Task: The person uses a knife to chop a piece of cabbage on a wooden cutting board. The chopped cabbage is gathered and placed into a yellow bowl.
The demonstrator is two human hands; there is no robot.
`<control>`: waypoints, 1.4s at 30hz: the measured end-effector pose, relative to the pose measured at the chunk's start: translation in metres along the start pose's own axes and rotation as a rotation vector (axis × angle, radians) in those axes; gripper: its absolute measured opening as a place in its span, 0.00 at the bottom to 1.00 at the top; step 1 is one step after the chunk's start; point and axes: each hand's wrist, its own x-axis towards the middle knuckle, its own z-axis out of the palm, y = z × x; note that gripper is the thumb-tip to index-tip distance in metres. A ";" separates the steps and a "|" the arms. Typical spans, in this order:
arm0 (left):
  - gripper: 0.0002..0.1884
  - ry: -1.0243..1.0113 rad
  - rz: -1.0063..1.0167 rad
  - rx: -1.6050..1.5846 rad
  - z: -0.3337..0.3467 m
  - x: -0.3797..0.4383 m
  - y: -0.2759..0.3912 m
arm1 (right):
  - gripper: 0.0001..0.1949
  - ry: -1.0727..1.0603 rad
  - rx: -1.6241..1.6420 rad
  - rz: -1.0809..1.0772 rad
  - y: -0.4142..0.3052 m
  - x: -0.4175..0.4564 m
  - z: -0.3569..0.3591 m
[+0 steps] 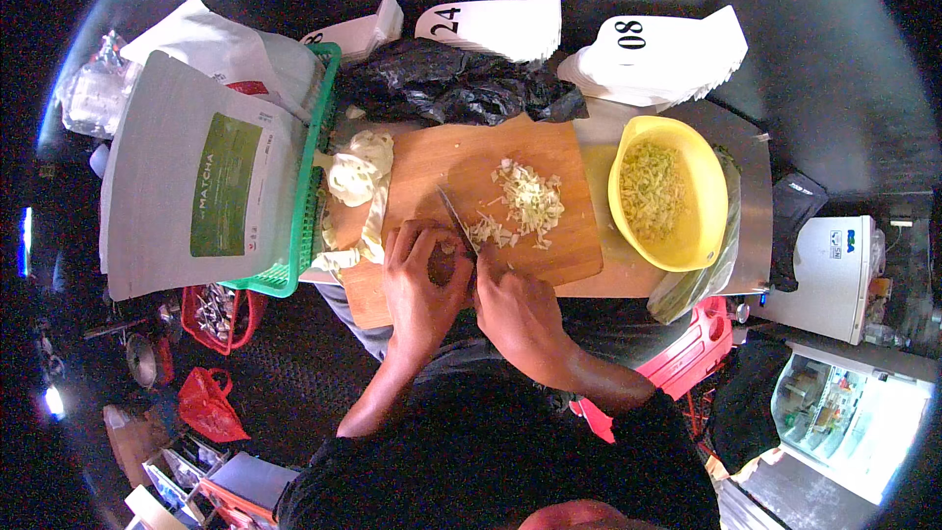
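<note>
My right hand [515, 309] grips a kitchen knife [455, 213], its blade slanting up and left across the wooden cutting board [419, 162]. Close against the blade's left side, my left hand [427, 272] rests on the board with its fingers curled. Whatever lies beneath those fingers is hidden. To the right of the blade is a loose heap of chopped pale cabbage [530, 199], with smaller bits scattered near the edge of the knife. Larger cabbage leaves [360, 169] lie at the board's left end. A yellow plastic bowl [706, 191] on the right holds chopped pale-green vegetable [651, 188].
A green plastic basket [302, 235] with packaging bags [169, 184] borders the board's left side. Behind it lie a crumpled black plastic bag [456, 81] and stacks of white numbered cards [655, 59]. Clear plastic [684, 294] sits under the bowl. A red basket [221, 316] stands lower left.
</note>
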 end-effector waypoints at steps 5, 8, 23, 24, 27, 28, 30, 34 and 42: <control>0.08 -0.005 0.007 0.009 -0.001 0.001 0.002 | 0.09 0.036 -0.003 -0.009 0.000 0.000 0.000; 0.08 -0.008 0.033 0.014 0.001 0.001 -0.001 | 0.10 0.082 0.010 -0.018 0.003 -0.001 0.008; 0.08 -0.003 0.061 0.048 0.000 0.002 0.002 | 0.18 0.016 0.024 0.015 0.002 -0.003 0.007; 0.08 -0.004 0.058 0.041 0.000 0.002 0.002 | 0.17 0.003 0.030 0.026 0.001 -0.003 0.005; 0.08 -0.004 0.027 0.002 -0.001 0.001 0.000 | 0.20 0.020 0.030 -0.032 0.006 -0.002 0.007; 0.08 -0.001 0.002 -0.022 0.001 -0.001 -0.002 | 0.21 0.012 0.047 -0.044 0.007 -0.003 0.006; 0.09 0.001 -0.031 -0.053 0.002 -0.002 -0.003 | 0.22 -0.003 0.080 -0.060 0.009 -0.005 0.004; 0.09 0.014 -0.014 -0.057 0.000 -0.003 -0.005 | 0.23 0.016 0.072 -0.069 0.012 -0.005 0.010; 0.07 0.045 0.003 -0.093 -0.002 -0.003 -0.003 | 0.24 -0.025 0.122 -0.063 0.012 -0.004 0.005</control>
